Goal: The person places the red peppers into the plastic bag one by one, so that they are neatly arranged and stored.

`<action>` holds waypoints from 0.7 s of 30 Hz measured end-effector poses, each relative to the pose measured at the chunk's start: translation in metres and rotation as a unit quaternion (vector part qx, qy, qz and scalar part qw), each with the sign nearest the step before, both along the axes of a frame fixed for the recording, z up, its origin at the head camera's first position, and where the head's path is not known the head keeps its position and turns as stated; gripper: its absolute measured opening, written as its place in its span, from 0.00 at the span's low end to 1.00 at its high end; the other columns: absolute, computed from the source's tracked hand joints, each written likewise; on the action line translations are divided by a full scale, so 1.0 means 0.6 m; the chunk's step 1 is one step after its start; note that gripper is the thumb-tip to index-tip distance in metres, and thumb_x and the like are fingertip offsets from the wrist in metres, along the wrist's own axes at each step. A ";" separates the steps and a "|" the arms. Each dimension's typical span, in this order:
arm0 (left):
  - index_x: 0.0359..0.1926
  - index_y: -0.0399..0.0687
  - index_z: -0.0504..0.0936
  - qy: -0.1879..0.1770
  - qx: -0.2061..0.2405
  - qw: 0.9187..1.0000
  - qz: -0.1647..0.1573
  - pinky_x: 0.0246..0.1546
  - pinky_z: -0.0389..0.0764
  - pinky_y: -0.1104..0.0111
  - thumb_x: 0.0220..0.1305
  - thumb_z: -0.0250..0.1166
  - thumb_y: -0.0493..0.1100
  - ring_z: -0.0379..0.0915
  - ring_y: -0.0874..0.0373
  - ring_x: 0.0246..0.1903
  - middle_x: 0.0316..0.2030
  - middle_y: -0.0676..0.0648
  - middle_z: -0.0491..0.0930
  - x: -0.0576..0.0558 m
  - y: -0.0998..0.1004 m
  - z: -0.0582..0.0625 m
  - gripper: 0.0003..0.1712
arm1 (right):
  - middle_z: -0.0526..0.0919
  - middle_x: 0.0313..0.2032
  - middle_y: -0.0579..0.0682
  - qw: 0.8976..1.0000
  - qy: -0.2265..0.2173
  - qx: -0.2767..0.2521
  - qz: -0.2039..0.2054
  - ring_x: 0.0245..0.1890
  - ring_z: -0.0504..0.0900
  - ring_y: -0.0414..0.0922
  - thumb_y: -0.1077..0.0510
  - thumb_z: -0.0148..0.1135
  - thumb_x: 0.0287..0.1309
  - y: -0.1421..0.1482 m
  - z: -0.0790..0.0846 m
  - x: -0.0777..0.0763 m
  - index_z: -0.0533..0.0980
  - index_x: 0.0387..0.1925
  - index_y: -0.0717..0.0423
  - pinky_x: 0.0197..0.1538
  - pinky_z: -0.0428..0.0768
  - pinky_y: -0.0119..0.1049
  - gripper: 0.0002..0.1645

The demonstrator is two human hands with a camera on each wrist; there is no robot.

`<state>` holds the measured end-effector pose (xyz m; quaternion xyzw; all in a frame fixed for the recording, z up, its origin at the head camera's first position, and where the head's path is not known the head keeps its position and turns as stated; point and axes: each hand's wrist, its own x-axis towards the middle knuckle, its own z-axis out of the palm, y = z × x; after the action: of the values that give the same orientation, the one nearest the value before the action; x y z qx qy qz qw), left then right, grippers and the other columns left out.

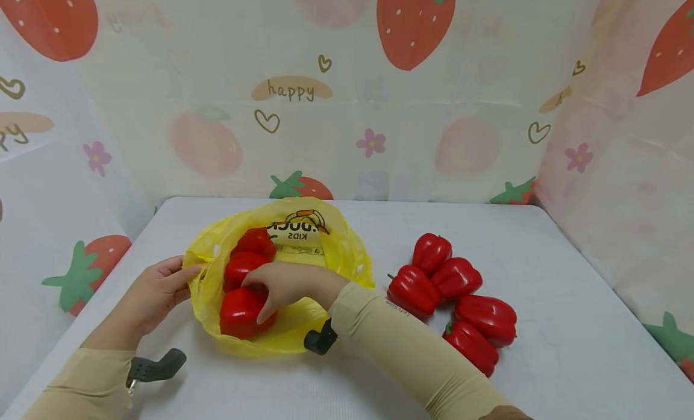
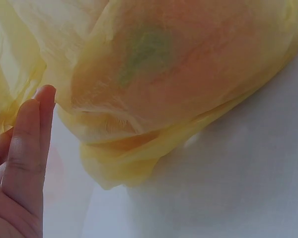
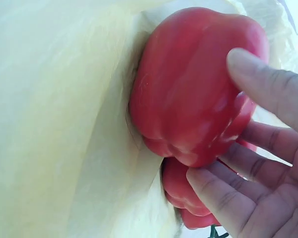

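A yellow plastic bag [image 1: 347,245] lies on the table with its mouth facing up and toward me. My left hand [image 1: 157,293] pinches the left edge of its rim between thumb and fingers. Three red bell peppers are inside along the left wall: a front one [image 1: 241,314], a middle one [image 1: 241,269] and a back one [image 1: 255,242]. Inside the mouth, my right hand [image 1: 287,287] is at the front pepper. In the right wrist view its thumb [image 3: 260,82] lies against that pepper, with the other fingers [image 3: 223,198] loosely extended by its lower end.
Right of the bag, several red bell peppers lie clustered on the white tabletop [image 1: 575,323], one of them a rear pepper [image 1: 432,253] and another a front pepper [image 1: 472,347]. A fruit-printed sheet [image 1: 347,137] hangs behind the table and along both sides.
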<state>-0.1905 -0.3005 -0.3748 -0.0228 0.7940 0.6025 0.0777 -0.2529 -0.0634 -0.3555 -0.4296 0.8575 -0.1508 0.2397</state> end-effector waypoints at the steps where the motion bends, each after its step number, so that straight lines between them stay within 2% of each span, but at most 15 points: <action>1: 0.64 0.37 0.59 0.000 0.001 1.000 -0.001 0.43 0.77 0.74 0.62 0.54 0.59 0.75 0.65 0.41 0.43 0.61 0.75 0.000 0.000 0.000 0.40 | 0.72 0.47 0.34 1.000 -0.006 -0.002 0.000 0.49 0.66 0.33 0.51 0.73 0.42 0.001 0.000 0.000 0.69 0.56 0.41 0.48 0.71 0.24 0.37; 4: 0.64 0.37 0.59 -0.001 0.003 1.000 -0.002 0.43 0.77 0.74 0.62 0.55 0.59 0.74 0.65 0.41 0.43 0.61 0.75 -0.001 -0.001 0.000 0.39 | 0.72 0.47 0.34 1.000 -0.025 -0.007 -0.003 0.48 0.67 0.33 0.55 0.72 0.43 0.003 0.001 -0.001 0.70 0.56 0.41 0.47 0.72 0.24 0.35; 8: 0.64 0.37 0.60 -0.003 0.002 1.000 -0.003 0.43 0.77 0.74 0.62 0.54 0.59 0.74 0.64 0.41 0.43 0.61 0.75 -0.001 -0.001 0.000 0.39 | 0.73 0.44 0.34 0.999 -0.038 -0.018 -0.011 0.47 0.68 0.34 0.55 0.71 0.44 0.005 0.003 -0.003 0.71 0.54 0.41 0.45 0.72 0.23 0.32; 21: 0.64 0.37 0.60 -0.004 0.004 1.000 -0.004 0.43 0.77 0.74 0.62 0.54 0.59 0.74 0.64 0.41 0.43 0.61 0.75 -0.003 -0.003 -0.004 0.39 | 0.76 0.38 0.37 0.998 -0.041 -0.038 -0.024 0.41 0.72 0.34 0.55 0.72 0.44 0.016 0.004 -0.014 0.74 0.47 0.45 0.42 0.73 0.22 0.25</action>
<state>-0.1922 -0.3023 -0.3772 -0.0215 0.7916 0.6049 0.0834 -0.2613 -0.0537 -0.3534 -0.4114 0.8503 -0.2069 0.2548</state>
